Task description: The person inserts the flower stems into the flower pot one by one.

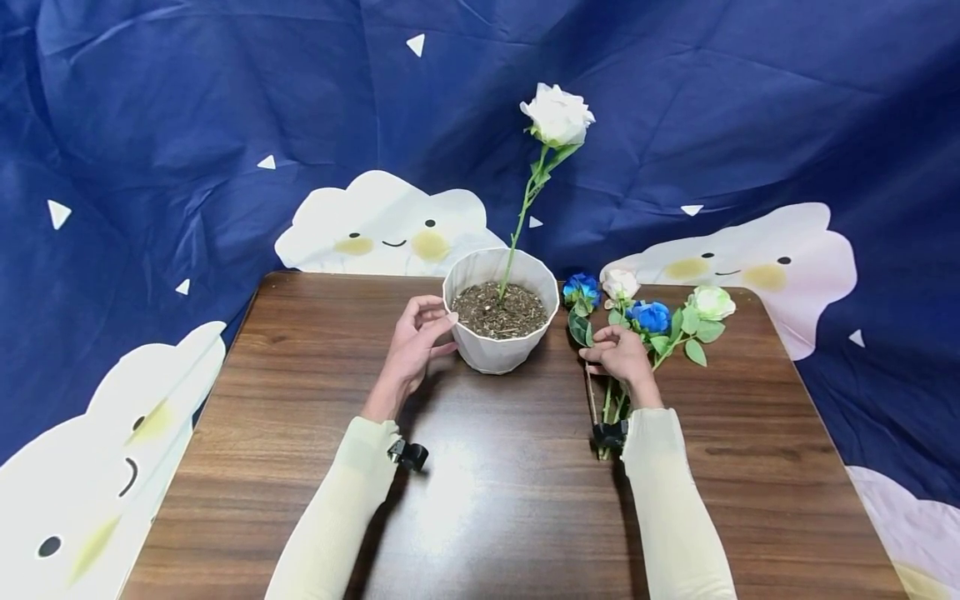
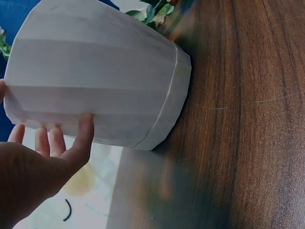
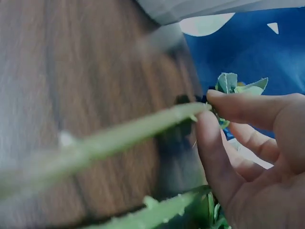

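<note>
A white faceted flowerpot (image 1: 491,354) full of brown soil (image 1: 510,315) stands near the table's back edge. One tall white rose (image 1: 558,117) rises from the soil, leaning slightly right. My left hand (image 1: 412,342) rests against the pot's left side, fingers fairly straight, the thumb at the rim. In the left wrist view the fingertips (image 2: 86,120) touch the outer wall. Right of the pot, my right hand (image 1: 622,358) pinches the stem (image 3: 143,125) of a blue rose (image 1: 581,290) between thumb and forefinger. Its bloom and dark leaves point toward the back.
Beside the right hand lie a pale pink rose (image 1: 621,283), a second blue rose (image 1: 649,317) and a greenish-white rose (image 1: 712,302), their stems running forward under the right wrist. Behind the wooden table (image 1: 510,517) hangs a dark blue cloth (image 1: 225,108) with cloud faces.
</note>
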